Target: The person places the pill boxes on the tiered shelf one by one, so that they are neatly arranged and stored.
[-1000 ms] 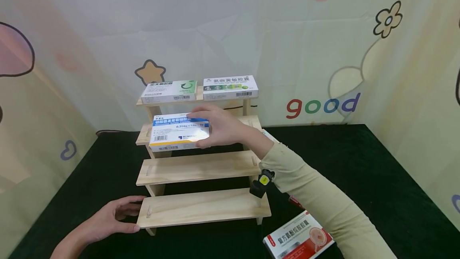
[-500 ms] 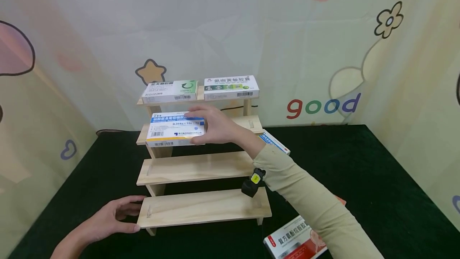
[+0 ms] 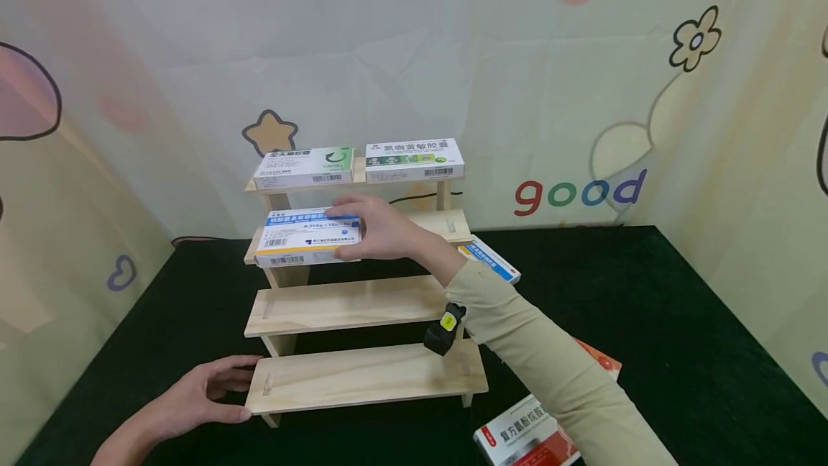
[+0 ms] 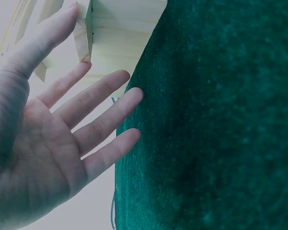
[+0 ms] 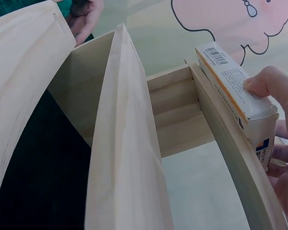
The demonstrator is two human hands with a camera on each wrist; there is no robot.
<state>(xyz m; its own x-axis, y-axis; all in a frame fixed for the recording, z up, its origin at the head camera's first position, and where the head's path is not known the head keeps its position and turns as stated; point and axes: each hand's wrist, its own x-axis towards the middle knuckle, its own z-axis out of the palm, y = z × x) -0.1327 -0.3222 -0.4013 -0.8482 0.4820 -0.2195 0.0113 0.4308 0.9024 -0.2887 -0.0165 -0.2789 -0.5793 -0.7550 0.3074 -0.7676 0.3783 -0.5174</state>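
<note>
A stepped wooden rack (image 3: 362,380) stands on a dark green cloth. My right hand (image 3: 384,232) grips the right end of a white medicine box (image 3: 304,237) with blue and yellow stripes, at the left of the second tier from the top. In the right wrist view, my thumb lies on the box's face (image 5: 225,72), and the box sits along the tier's board (image 5: 221,110). My left hand (image 3: 187,394) holds the left end of the lowest board between thumb and index finger. In the left wrist view, its other fingers (image 4: 103,129) are spread, touching nothing.
Two medicine boxes lie on the top tier, one green and white (image 3: 304,167), the other white with a green band (image 3: 414,160). Right of the rack lie a blue-striped box (image 3: 491,259), a red-and-white box (image 3: 524,433) and an orange-red one (image 3: 601,358), partly behind the sleeve.
My right hand has moved left with the striped medicine box, which now sits nearer the tier's left end. The sleeve uncovers more of the boxes at right. My left hand stays put.
</note>
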